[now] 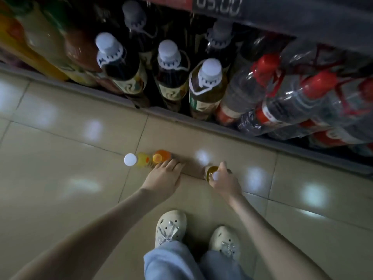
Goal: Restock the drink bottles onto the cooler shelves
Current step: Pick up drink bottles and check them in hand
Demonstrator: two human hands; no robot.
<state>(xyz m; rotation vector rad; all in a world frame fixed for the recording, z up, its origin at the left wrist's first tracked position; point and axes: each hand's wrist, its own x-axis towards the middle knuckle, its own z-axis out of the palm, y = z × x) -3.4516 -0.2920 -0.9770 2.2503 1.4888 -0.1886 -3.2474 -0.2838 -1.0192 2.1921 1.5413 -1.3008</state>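
- Pale clogs on the floor, toes toward the cooler shelf.
- Right hand grips amber bottle just under its cap, apparently ready to lift.
- Left hand, fingers straight, reaches orange bottle, which stands beside yellow bottle; no grip yet.

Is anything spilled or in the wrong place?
No spill shows. Three small bottles stand on the floor, not the shelf: a yellow bottle, an orange-capped bottle beside the left hand, and an amber bottle the right hand grips. Probably waiting to be shelved.
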